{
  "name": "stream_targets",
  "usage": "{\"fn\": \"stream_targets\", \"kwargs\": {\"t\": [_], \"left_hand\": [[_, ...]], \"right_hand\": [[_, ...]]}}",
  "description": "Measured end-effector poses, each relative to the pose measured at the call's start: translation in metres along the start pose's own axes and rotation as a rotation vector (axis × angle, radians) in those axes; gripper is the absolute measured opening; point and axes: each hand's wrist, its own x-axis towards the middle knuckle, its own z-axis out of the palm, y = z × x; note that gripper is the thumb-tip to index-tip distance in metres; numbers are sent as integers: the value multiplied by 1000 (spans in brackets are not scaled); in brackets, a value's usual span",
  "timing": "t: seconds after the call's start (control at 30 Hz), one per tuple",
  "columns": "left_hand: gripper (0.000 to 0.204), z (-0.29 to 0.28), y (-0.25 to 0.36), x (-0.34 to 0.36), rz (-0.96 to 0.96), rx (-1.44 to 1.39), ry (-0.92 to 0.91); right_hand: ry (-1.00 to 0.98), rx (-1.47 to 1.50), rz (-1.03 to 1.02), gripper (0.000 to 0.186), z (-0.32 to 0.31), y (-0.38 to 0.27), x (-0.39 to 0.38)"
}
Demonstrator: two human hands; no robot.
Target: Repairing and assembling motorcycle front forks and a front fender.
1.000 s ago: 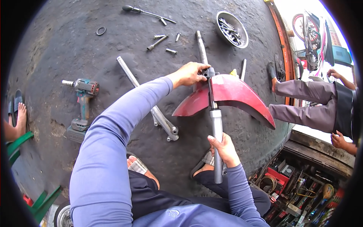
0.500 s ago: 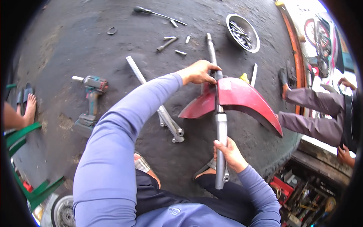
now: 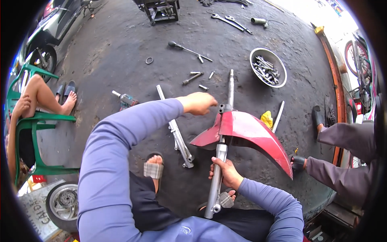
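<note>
My right hand [image 3: 229,174] is wrapped round the silver lower tube of a motorcycle fork leg [image 3: 214,186], which slants up and away from me. A red front fender [image 3: 254,128] sits around the upper part of this fork, by a dark clamp [image 3: 225,108]. Above the clamp the fork's bare upper tube [image 3: 231,86] sticks out. My left hand [image 3: 200,103] hovers just left of the clamp, apart from it, fingers loosely stretched and holding nothing. Left of the fender, a second fork leg [image 3: 175,135] lies on the floor, under my left forearm's far side.
A metal bowl of wrenches and sockets [image 3: 284,76] stands beyond the fender. Sockets, a ratchet handle [image 3: 189,51] and wrenches [image 3: 229,22] lie ahead. An impact driver [image 3: 127,100] is partly behind my left sleeve. People sit at both sides, one on a green chair [image 3: 44,117].
My left hand has let go of the fork's upper tube and moved left. The fork's lower end has swung left in my right hand. The view has tilted up, showing more floor.
</note>
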Motion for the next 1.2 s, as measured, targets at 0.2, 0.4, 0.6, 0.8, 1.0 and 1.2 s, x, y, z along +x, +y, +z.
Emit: {"fn": "stream_targets", "kwargs": {"t": [0.2, 0.4, 0.6, 0.8, 1.0, 1.2], "left_hand": [[22, 4, -145, -12, -398, 9, 217], [23, 31, -219, 54, -296, -23, 496], [20, 21, -211, 48, -74, -438, 686], [23, 14, -68, 10, 406, -900, 429], [19, 44, -58, 33, 387, -943, 515], [24, 58, -46, 35, 287, -1028, 313]], "right_hand": [[-14, -79, -65, 25, -1, -4, 6], [94, -11, -77, 30, 1, 0, 1], [242, -206, -102, 26, 22, -8, 9], [285, -176, -68, 27, 22, -7, 6], [229, -148, -108, 32, 23, -10, 8], [230, 1, -272, 33, 23, -40, 37]]}}
